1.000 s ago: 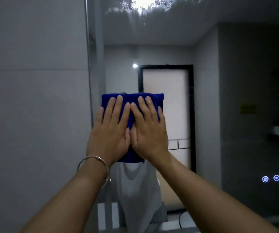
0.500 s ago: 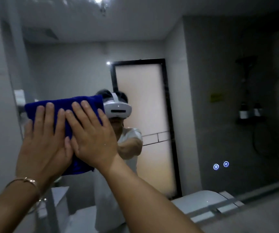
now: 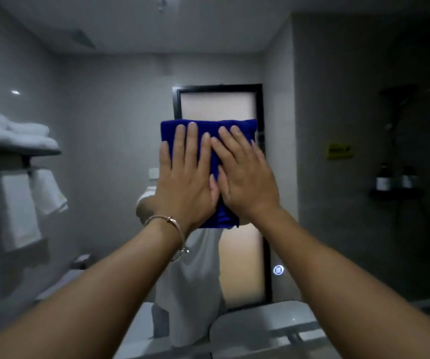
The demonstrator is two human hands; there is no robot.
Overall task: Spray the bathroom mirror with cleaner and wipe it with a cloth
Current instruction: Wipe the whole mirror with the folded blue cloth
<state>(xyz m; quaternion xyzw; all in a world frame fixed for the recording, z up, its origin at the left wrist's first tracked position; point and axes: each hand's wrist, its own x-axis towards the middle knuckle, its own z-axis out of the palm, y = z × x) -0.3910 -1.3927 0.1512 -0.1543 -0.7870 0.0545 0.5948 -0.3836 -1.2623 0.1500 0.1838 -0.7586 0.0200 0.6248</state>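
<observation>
A folded dark blue cloth [image 3: 208, 129] lies flat against the bathroom mirror [image 3: 105, 104], which fills nearly the whole view. My left hand [image 3: 185, 182] and my right hand [image 3: 245, 177] press side by side on the cloth, palms flat and fingers spread upward. A thin bracelet sits on my left wrist. Only the cloth's top strip and a bottom corner show around my hands. No spray bottle is visible.
The mirror reflects a frosted door with a black frame [image 3: 219, 104], a shelf of white towels [image 3: 14, 141] at the left, and dark bottles on a ledge [image 3: 392, 181] at the right. A lit touch button [image 3: 278, 270] glows on the glass. A white basin edge [image 3: 260, 325] lies below.
Both hands slid the cloth from near the mirror's left edge toward its middle, over the door's reflection. The towel shelf reflection has come into view at the left.
</observation>
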